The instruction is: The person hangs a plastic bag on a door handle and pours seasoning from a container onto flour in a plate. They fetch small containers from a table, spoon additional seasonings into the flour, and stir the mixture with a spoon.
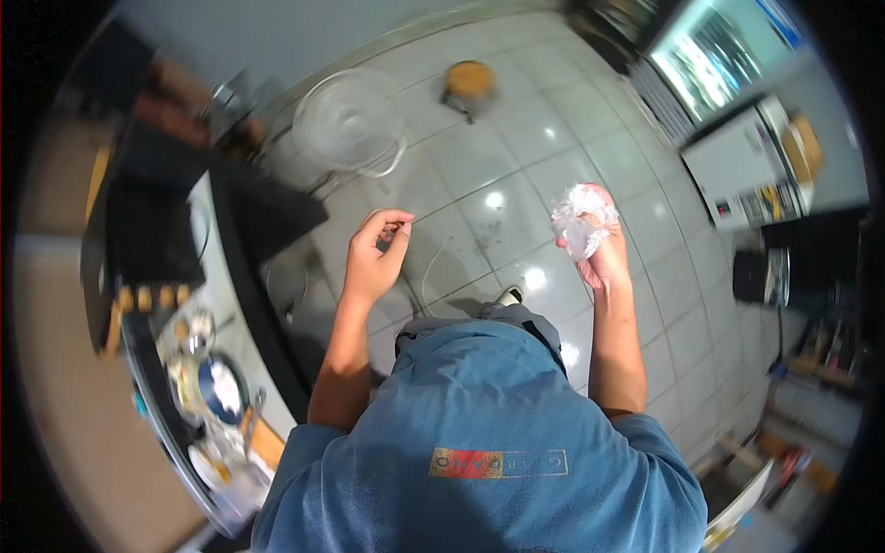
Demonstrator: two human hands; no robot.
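My left hand [373, 256] is held out over the floor. Its fingers are curled, thumb and forefinger nearly meeting in a loose pinch, and nothing shows between them. Level with it on the other side, my right hand [604, 258] is closed around a crumpled clear plastic bag [583, 221]. The thin plastic bunches up above the palm and catches the light, with some reddish colour at its top edge. Part of the bag is hidden by the fingers. Neither hand touches any furniture.
A counter at left bears a dark pan [222, 387] with white contents, plus bowls and utensils. A large clear plastic tub [350, 120] and a round wooden-topped stool [471, 79] stand ahead on the tiled floor [553, 120]. At right are a lit display fridge [714, 60] and a white appliance [737, 170].
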